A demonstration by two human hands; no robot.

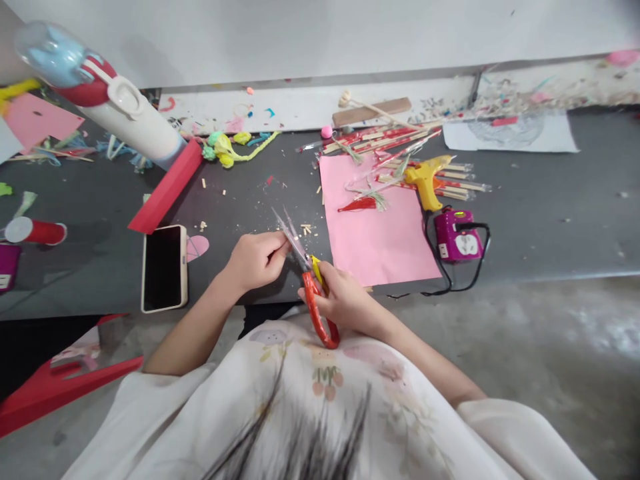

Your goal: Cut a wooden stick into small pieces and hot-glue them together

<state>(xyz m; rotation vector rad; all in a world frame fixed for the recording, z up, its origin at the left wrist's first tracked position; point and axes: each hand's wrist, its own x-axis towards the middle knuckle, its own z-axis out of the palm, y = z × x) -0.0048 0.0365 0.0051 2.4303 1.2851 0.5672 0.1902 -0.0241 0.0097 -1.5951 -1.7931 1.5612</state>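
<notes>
Scissors (311, 293) at the near edge of the surface (530, 220), blades parted, tips toward the far edge. The right grip (345, 300) is clamped on the handles; the left grip (257, 260) has its fingers together just beside the blades, and whether a piece is pinched there cannot be told. A clean cut is probably best made close to the pivot, left fingertips clear of the blades' path. Just right of the blades lie pale clippings (306, 229); working low over them should spare the pink sheet (375, 247), which reaches the near edge. Farther off, a yellow glue gun (427, 183) rests at the sheet's right; red-wrapped sticks (367, 137) lie along the far edge.
</notes>
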